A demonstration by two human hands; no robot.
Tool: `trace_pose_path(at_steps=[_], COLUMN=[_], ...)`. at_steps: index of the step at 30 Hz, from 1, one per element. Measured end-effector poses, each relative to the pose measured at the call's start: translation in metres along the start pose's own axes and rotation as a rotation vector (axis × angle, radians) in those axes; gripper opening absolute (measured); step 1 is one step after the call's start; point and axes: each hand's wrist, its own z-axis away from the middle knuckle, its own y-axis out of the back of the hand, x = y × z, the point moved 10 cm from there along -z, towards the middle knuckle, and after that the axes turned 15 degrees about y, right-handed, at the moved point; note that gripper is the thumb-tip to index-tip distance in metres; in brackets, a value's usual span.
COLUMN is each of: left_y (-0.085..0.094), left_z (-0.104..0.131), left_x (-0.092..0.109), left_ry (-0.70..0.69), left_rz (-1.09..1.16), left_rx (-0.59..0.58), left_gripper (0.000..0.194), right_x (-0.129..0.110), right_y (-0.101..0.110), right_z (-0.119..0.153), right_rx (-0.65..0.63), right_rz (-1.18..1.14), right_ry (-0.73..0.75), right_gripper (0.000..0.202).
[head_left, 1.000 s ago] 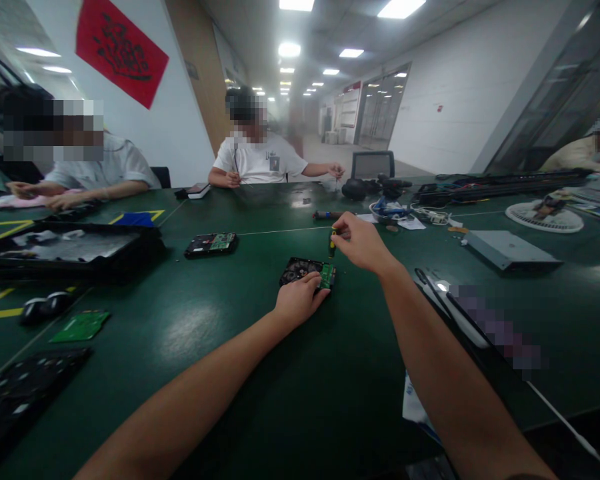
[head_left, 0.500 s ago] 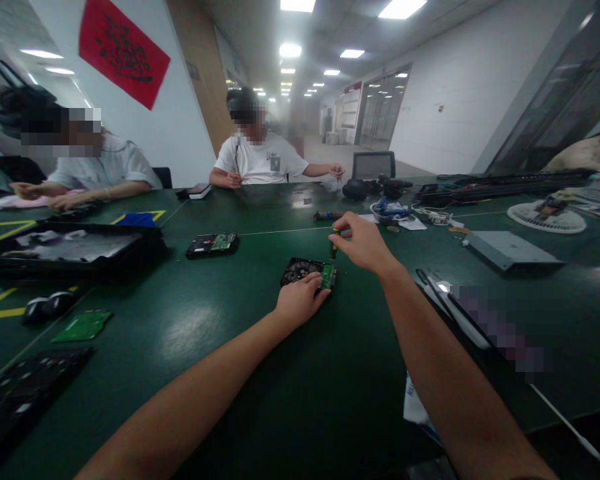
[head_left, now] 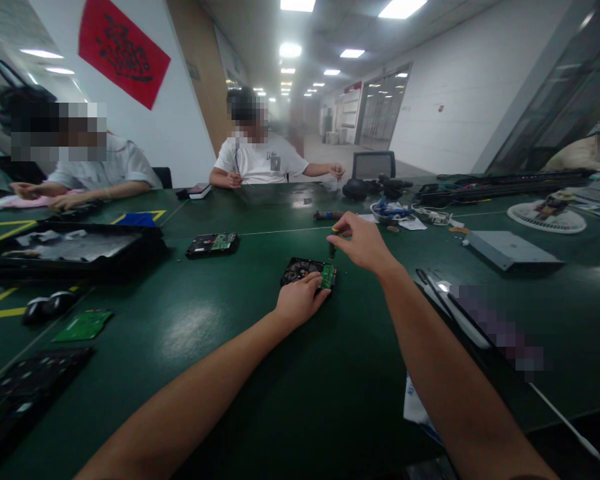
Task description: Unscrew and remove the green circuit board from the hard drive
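A black hard drive (head_left: 300, 268) with a green circuit board (head_left: 327, 276) at its right end lies on the dark green table. My left hand (head_left: 303, 298) is laid over its near edge and grips it, fingers on the board and thumb along the side. In my right hand (head_left: 359, 241), a small screwdriver (head_left: 332, 249) with a dark and yellow handle is pinched upright between thumb and fingers. Its lower end comes down at the far right of the drive; the tip is too small to make out.
Another hard drive (head_left: 213, 244) lies farther left. A loose green circuit board (head_left: 83, 325), a computer mouse (head_left: 49, 307) and a black tray (head_left: 70, 257) are at the left. To the right rest a grey metal box (head_left: 513, 249) and a white fan grille (head_left: 547, 218). Several people sit around the table.
The screwdriver's handle looks slightly turned in my right fingers, its yellow marking less visible. My left hand and the hard drive stay in place.
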Motion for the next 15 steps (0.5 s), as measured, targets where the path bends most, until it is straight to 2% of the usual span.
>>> trace_pose_path(at_steps=[6,15], left_y=[0.0003,0.0015], left_z=[-0.0002,0.0003], left_x=[-0.0006,0.0006], left_ry=[0.007,0.005], left_rz=[-0.004,0.001], left_rx=[-0.010,-0.007], left_gripper=[0.039,0.039], right_x=[-0.0046,-0.0009], right_y=[-0.0039,-0.0024], right_z=[-0.0011,-0.0006], right_rx=[-0.037,-0.011], right_rz=[-0.044,-0.053], right_ry=[0.013,-0.011], right_gripper=[0.012,0.010])
